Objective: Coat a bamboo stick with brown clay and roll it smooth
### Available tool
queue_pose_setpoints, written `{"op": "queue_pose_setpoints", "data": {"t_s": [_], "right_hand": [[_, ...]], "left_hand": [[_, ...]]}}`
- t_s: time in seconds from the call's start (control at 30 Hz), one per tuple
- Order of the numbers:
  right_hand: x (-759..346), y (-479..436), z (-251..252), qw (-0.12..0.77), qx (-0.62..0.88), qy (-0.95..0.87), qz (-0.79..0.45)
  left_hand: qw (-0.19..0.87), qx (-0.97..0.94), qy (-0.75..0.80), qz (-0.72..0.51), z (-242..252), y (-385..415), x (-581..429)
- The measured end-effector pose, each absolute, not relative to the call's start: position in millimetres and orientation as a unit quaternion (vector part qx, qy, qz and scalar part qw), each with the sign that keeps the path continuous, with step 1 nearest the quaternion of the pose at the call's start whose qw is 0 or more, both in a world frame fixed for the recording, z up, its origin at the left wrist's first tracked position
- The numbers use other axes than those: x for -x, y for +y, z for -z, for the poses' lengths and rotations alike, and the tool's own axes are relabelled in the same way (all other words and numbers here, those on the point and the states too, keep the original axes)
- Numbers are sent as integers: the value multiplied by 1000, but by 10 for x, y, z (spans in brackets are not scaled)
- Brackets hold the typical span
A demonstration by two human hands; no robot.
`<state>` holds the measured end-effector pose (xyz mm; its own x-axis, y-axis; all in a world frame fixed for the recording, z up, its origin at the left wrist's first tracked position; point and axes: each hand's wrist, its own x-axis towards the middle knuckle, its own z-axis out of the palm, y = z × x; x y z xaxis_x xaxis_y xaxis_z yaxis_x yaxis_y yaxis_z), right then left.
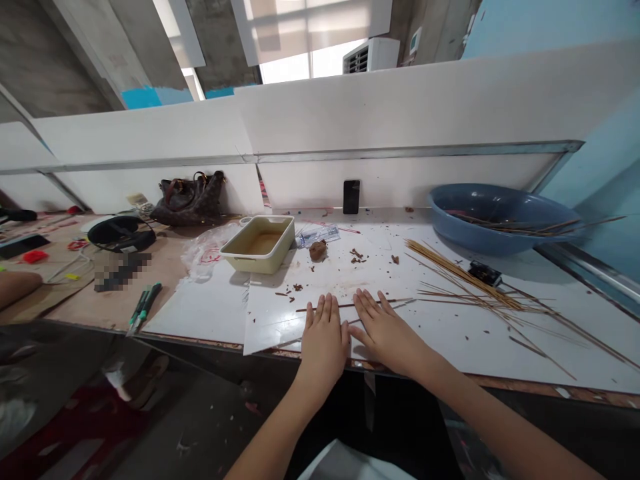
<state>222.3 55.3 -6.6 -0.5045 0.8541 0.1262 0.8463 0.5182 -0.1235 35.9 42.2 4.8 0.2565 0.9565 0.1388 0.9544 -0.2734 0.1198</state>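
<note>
Landmark: cream plastic tray (257, 245) on the desk (170, 287). Left of it: crumpled plastic bag (203, 253) touching it, brown monogram handbag (187, 200) further back, black headset (121, 233), green-handled hand tool (144, 307) nearer the desk edge. Right of it: black phone (351, 197) upright against white panel (400, 180), blue bowl (495, 219) well beyond.
</note>
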Motion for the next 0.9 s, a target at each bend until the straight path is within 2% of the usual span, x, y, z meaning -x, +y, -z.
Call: {"op": "queue_pose_setpoints", "data": {"t_s": [0.17, 0.37, 0.67, 0.9], "right_hand": [[-2336, 304, 164, 105, 472, -875, -9], [-2271, 723, -18, 68, 501, -862, -18], [-2387, 273, 280, 125, 499, -858, 17], [-2331, 802, 7, 88, 529, -844, -30]], "left_hand": [[-14, -800, 588, -115, 74, 197, -248], [14, -776, 623, -94, -111, 610, -331], [-18, -803, 589, -90, 87, 172, -105], [-3, -776, 626, -77, -135, 645, -229]]}}
